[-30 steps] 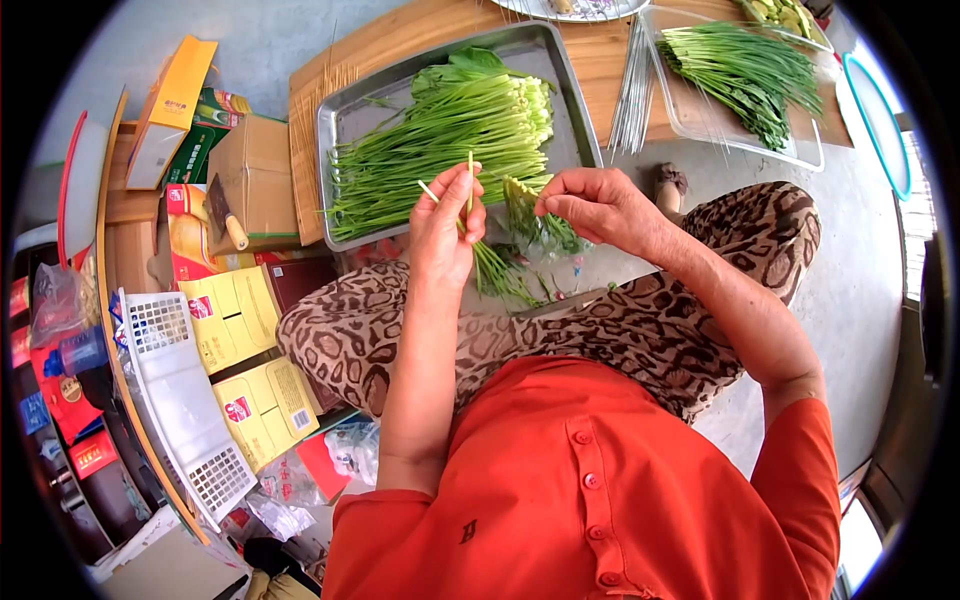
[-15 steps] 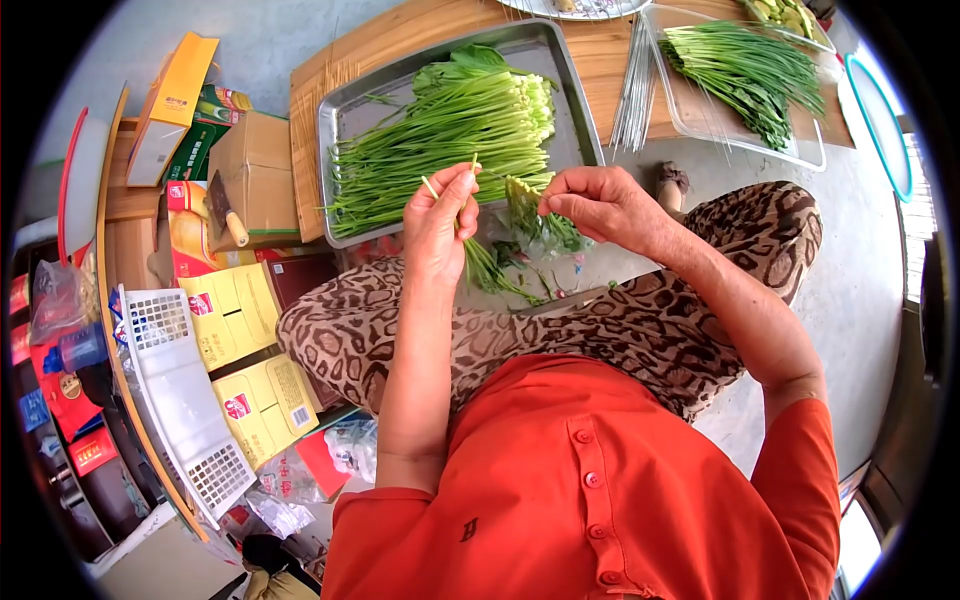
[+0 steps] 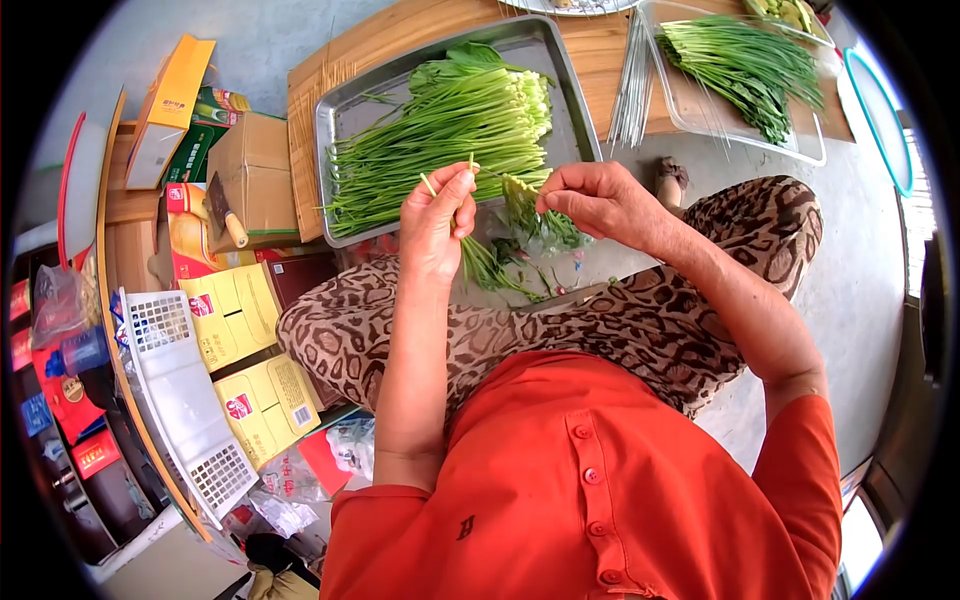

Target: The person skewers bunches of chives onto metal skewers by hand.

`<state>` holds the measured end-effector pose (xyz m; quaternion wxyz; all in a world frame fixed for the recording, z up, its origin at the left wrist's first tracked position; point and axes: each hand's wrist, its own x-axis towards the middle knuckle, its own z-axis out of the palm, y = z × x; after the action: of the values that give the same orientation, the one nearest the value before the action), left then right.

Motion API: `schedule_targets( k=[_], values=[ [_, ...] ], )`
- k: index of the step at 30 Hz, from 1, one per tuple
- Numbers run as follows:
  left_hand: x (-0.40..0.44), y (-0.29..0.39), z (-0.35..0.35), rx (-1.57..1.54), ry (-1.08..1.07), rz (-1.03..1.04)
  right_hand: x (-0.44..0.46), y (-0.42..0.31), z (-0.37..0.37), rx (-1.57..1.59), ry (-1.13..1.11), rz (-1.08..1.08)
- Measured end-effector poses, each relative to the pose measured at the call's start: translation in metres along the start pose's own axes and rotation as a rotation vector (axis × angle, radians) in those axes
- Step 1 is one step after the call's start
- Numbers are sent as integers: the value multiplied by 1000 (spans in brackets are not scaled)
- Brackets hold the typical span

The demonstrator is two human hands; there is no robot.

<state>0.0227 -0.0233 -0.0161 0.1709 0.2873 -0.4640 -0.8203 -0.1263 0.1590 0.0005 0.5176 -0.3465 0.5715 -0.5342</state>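
Observation:
My left hand (image 3: 437,222) is closed in a pinch around a few pale green stems (image 3: 428,184), whose cut ends stick up past the thumb and fingers. My right hand (image 3: 598,205) is closed, thumb against fingers, on a thin metal skewer (image 3: 490,173) that reaches toward the left fingertips. Leafy green stalks (image 3: 522,200) hang in a row from the skewer beside the right fingertips; their lower leaves fall between my knees. Just beyond both hands, a metal tray (image 3: 583,130) holds a thick layer of long green stalks (image 3: 440,140) with pale cut ends toward the right.
Loose metal skewers (image 3: 632,90) lie on the wooden table (image 3: 400,35), beside a clear plastic tub (image 3: 745,138) of dark green stalks (image 3: 745,70). At left are a cleaver (image 3: 228,212) on a cardboard box (image 3: 262,165), yellow cartons (image 3: 235,315) and a white basket (image 3: 180,400).
Both hands stay nearly in place, the left shifting slightly leftward. A thin stretch of skewer between the two hands shows more clearly now.

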Motion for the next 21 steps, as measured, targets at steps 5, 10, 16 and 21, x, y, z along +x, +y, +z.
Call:
schedule_targets(
  k=[5, 10, 16, 21],
  values=[
    [-1, 0, 1, -2, -9, -15, 0, -1, 0, 0, -3, 1],
    [-6, -7, 15, 128, -30, -33, 2, 0, 1, -9, 22, 1],
    [-2, -19, 20, 811, 115, 484, 7, 5, -1, -83, 147, 6],
    [-18, -17, 42, 1489, 175, 626, 8, 5, 1, 31, 177, 15]
  ],
)
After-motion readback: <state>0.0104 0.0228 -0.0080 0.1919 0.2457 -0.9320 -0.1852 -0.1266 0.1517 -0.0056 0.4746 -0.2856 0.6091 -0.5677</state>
